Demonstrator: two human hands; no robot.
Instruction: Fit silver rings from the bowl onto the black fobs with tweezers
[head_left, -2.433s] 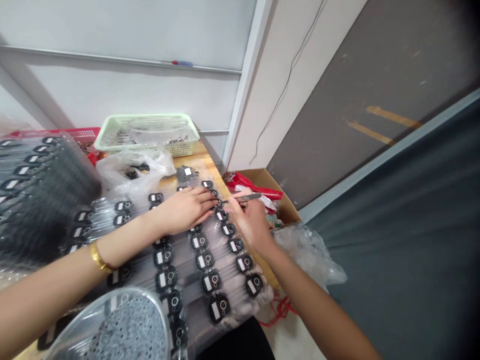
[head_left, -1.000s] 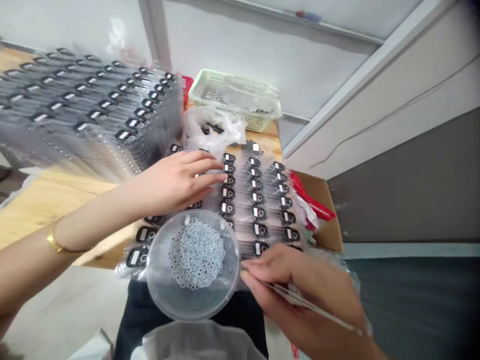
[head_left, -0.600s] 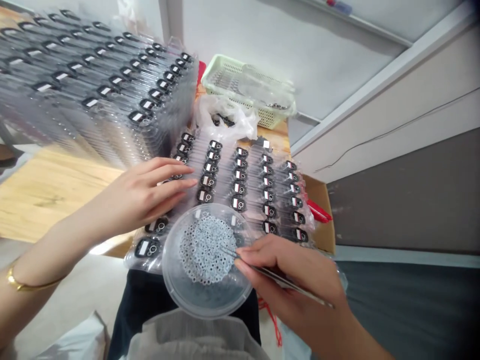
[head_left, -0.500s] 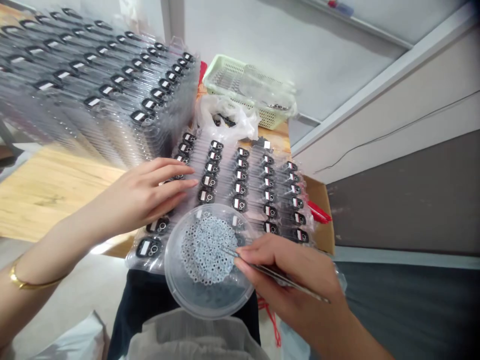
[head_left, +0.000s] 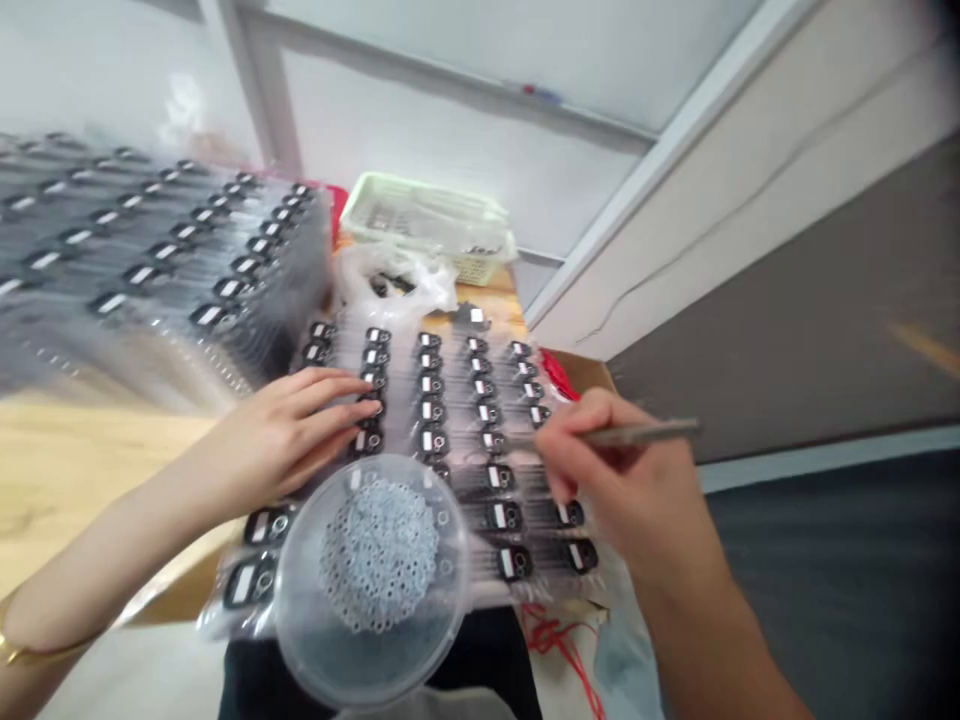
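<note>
My left hand (head_left: pixel 296 430) lies with fingers stretched out over the left columns of a clear plastic tray (head_left: pixel 469 597), its fingertips at the small black parts (head_left: pixel 514 563) set in rows there. A pair of metal tweezers (head_left: pixel 649 433) is pinched in my right hand (head_left: pixel 619 465), above the right side of the tray. The tips point left toward a black part and are blurred, so I cannot tell whether they carry anything. In front of me a round clear tub (head_left: pixel 300 650) holds a heap of tiny grey rings (head_left: pixel 382 555).
At the left rises a tall stack of filled clear trays (head_left: pixel 172 250) on the wooden table (head_left: pixel 75 450). Behind the work tray are a white plastic bag (head_left: pixel 424 285) and a pale green basket (head_left: pixel 375 230). Red cord (head_left: pixel 562 640) hangs below on the right.
My right hand has moved with the tweezers from the tub's rings out over the right part of the tray. My left hand stays on the tray; the whole view has shifted.
</note>
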